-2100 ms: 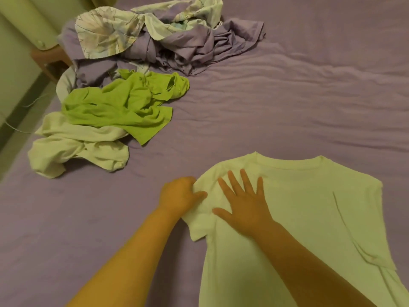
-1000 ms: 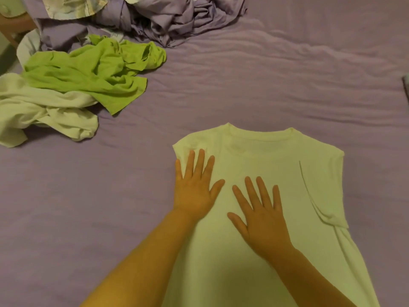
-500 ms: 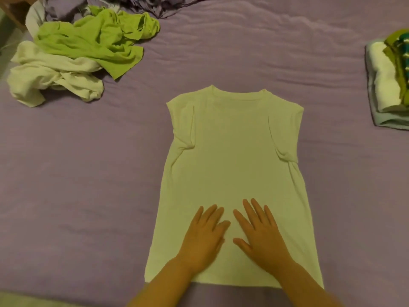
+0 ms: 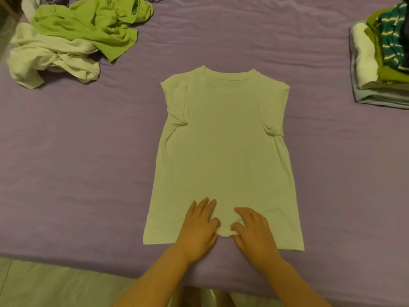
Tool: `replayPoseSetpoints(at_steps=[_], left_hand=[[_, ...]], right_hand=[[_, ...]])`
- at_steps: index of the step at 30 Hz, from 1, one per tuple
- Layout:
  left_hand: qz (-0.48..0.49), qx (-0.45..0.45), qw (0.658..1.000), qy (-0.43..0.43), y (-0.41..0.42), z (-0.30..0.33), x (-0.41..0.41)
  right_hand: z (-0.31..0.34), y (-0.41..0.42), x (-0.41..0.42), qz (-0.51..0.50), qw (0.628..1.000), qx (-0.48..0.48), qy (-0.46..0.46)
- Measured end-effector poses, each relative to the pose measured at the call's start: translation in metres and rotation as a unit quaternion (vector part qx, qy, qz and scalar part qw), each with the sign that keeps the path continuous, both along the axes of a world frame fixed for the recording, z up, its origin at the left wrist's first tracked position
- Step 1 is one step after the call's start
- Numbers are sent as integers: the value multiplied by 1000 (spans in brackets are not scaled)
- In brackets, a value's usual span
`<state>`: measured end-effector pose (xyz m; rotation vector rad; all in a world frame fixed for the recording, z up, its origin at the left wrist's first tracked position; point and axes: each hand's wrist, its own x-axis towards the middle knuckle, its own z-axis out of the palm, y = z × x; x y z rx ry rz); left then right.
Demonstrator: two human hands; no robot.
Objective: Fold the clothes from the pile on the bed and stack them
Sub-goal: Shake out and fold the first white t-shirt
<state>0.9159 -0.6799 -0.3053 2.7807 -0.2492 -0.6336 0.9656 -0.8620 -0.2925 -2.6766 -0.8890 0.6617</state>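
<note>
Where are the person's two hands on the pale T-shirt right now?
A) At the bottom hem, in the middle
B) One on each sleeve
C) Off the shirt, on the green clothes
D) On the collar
A: the left hand and right hand bunch the middle of the pale T-shirt at its hem.

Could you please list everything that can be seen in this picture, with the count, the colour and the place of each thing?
T-shirt: one, pale yellow-white, spread flat at the middle of the bed, both sleeves folded inward, hem bunched between the hands.
Green garment: one, bright green, crumpled, far left, lying partly on the cream garment.
Cream garment: one, off-white, crumpled, far left.
Folded stack: one stack, white, green and teal-striped pieces on a pale one, right edge.
Bed sheet: one, purple, under everything.
Floor: pale, bottom left.
Left hand: one, on the hem, gathering fabric.
Right hand: one, on the hem, gathering fabric.
</note>
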Motion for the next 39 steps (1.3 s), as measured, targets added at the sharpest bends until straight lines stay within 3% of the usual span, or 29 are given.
replayPoseSetpoints(at_steps=[3,7,11,14,16,18,20,22,25,28,30,34,36,39], left_hand=[[12,-17,999,-40,5,4,10],[98,-45,994,7,35,6,38],[240,-110,964,4,76,19,99],[283,-43,958,-26,108,30,155],[268,20,962,-40,129,35,186],[262,37,963,-39,147,36,212],[297,-28,954,-20,162,37,236],[356,-158,921,13,177,35,261],[404,-276,871,36,193,35,289],[400,-263,878,11,200,26,312],[386,-237,891,16,198,17,317],[266,-55,962,-1,185,1,311],[244,-1,969,-36,182,-5,309],[231,-7,971,-63,186,-11,307]], right_hand=[[-1,6,20,-40,998,27,39],[4,11,67,-108,989,45,94],[15,33,131,-96,994,30,48],[26,50,181,-59,995,41,62],[27,57,211,-24,998,-26,47],[27,62,235,-50,998,-48,11],[27,68,257,-143,988,44,29],[27,73,281,-235,958,152,68],[28,78,311,-325,919,213,73],[17,81,335,-364,906,202,73],[6,82,337,-355,918,150,97],[-9,79,321,-272,958,62,73],[-12,76,316,-233,969,65,50],[-16,73,317,-171,985,13,13]])
